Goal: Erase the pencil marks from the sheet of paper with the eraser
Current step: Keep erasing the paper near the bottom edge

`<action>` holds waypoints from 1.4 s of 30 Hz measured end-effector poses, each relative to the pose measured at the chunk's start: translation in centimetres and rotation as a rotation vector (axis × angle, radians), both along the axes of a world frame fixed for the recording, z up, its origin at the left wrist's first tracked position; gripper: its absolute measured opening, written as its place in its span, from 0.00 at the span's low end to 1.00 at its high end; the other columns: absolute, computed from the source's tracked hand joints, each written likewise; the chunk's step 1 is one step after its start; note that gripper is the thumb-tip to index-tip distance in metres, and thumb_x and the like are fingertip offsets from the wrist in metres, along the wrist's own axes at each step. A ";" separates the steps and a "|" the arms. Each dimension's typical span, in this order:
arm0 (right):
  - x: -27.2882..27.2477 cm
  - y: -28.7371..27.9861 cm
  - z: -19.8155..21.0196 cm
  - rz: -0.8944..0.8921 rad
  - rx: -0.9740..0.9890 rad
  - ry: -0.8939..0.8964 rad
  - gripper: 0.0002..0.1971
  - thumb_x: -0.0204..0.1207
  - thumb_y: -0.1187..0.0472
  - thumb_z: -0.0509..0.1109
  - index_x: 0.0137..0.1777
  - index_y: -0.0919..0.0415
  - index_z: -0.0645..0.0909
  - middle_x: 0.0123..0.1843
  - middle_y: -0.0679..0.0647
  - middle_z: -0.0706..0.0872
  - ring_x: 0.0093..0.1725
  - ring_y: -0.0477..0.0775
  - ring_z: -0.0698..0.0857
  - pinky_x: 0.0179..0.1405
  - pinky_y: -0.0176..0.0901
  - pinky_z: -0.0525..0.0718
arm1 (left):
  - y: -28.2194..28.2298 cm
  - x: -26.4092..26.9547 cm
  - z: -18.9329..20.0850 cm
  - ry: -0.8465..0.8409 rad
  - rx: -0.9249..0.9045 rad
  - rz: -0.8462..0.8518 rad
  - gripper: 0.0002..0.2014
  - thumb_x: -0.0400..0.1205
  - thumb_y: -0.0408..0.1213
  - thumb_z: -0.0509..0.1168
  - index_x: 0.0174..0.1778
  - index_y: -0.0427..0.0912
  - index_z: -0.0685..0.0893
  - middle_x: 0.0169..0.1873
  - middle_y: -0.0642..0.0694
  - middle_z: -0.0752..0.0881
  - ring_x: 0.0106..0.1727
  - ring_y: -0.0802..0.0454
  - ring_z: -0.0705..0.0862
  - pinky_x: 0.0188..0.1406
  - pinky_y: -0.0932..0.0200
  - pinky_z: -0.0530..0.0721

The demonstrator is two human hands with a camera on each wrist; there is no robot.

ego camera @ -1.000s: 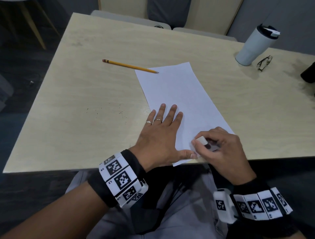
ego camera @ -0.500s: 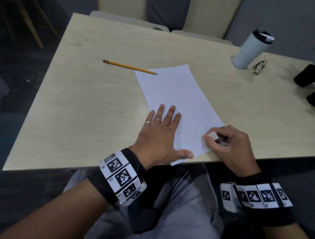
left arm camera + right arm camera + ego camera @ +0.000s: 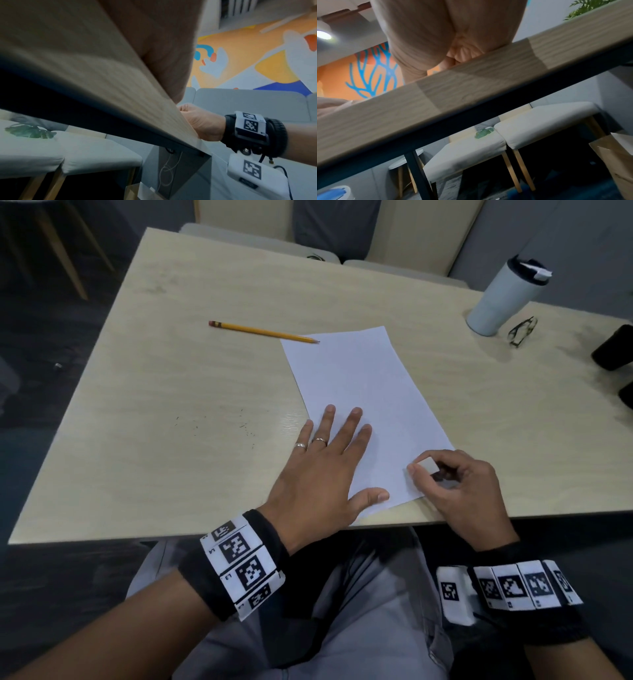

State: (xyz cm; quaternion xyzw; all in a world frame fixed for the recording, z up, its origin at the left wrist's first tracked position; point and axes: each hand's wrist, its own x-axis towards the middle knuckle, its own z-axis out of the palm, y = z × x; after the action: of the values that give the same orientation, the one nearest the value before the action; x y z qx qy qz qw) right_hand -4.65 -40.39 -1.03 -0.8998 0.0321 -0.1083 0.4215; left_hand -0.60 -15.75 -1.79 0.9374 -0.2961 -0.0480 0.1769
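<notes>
The sheet of paper (image 3: 363, 409) is laid slantwise on the counter (image 3: 178, 392), its near corner at the front edge, and it is pressed flat by the left hand (image 3: 318, 474), whose fingers are spread straight over its lower left part with the thumb stretched out along the near edge. The eraser (image 3: 427, 464), a small white block, is pinched between the thumb and curled fingers of the right hand (image 3: 459, 491) and is set on the sheet near its lower right edge. A yellow pencil (image 3: 263, 331) is seen with its tip touching the sheet's far left corner, while a white tumbler (image 3: 503, 296) and a pair of glasses (image 3: 522, 332) are placed well apart at the far right.
</notes>
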 end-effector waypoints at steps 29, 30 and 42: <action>-0.6 2.3 1.5 0.098 -0.156 -0.047 0.04 0.77 0.61 0.84 0.44 0.51 0.93 0.35 0.38 0.86 0.41 0.52 0.82 0.44 0.50 0.83 | 0.3 1.0 0.6 0.158 0.077 -0.044 0.50 0.80 0.80 0.52 0.93 0.63 0.40 0.91 0.55 0.29 0.89 0.48 0.23 0.91 0.43 0.31; -1.0 2.9 1.4 0.129 -0.157 -0.035 0.04 0.77 0.60 0.84 0.44 0.50 0.93 0.36 0.39 0.86 0.42 0.53 0.82 0.44 0.50 0.83 | 0.4 1.1 0.5 0.165 0.075 -0.045 0.50 0.80 0.80 0.52 0.93 0.63 0.40 0.91 0.55 0.29 0.89 0.48 0.23 0.91 0.43 0.31; -1.1 1.6 0.9 0.168 -0.189 -0.028 0.08 0.76 0.64 0.84 0.43 0.50 0.92 0.35 0.42 0.86 0.41 0.52 0.82 0.45 0.43 0.80 | 0.4 1.2 0.6 0.183 0.086 -0.050 0.52 0.78 0.81 0.53 0.93 0.63 0.39 0.91 0.54 0.28 0.89 0.48 0.22 0.91 0.43 0.33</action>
State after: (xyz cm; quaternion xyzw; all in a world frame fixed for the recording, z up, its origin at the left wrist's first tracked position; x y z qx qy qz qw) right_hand -5.79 -38.81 -0.08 -0.9334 -0.0595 -0.0880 0.3427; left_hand 0.60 -15.34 -1.20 0.9281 -0.3000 -0.1505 0.1615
